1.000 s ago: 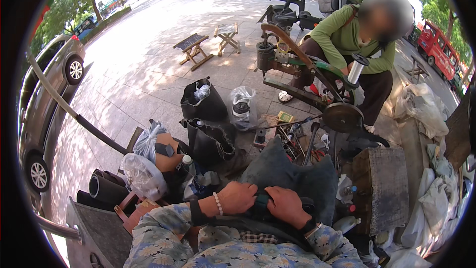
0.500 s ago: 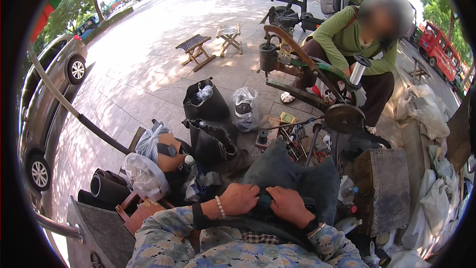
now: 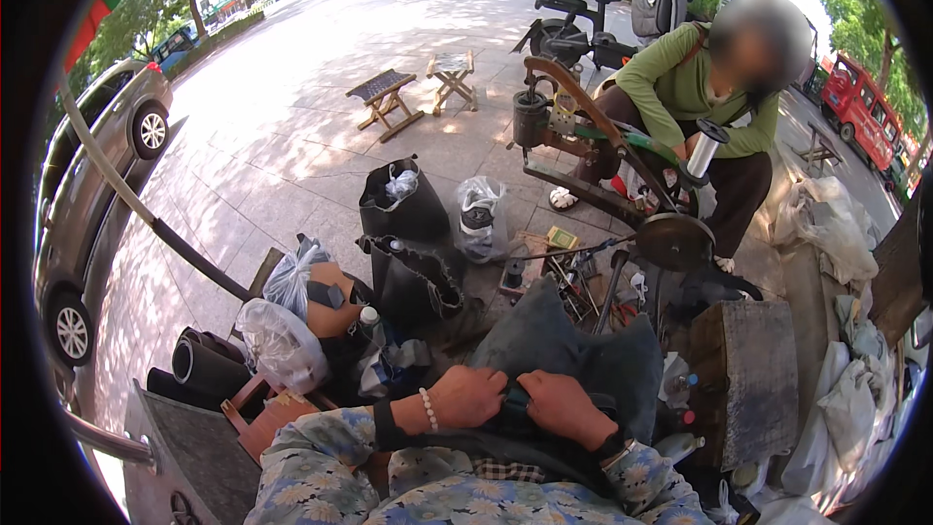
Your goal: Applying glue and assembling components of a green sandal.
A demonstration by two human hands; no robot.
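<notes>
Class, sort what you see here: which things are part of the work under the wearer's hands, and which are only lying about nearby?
In hand:
- left hand, gripping the cloth
- right hand, gripping beside it
- dark grey cloth, bunched on the lap

Lying about:
- two black bags
- clear plastic bags
- two folding stools
- parked scooter
- grey car

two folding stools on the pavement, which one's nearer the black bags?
The dark-topped folding stool, on the left. The pale-topped folding stool stands farther up and right, away from the black bags.

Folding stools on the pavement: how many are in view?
2. One dark-topped folding stool stands left, a lighter one just right of it, both beyond the black bags. Others may be hidden behind clutter.
</notes>
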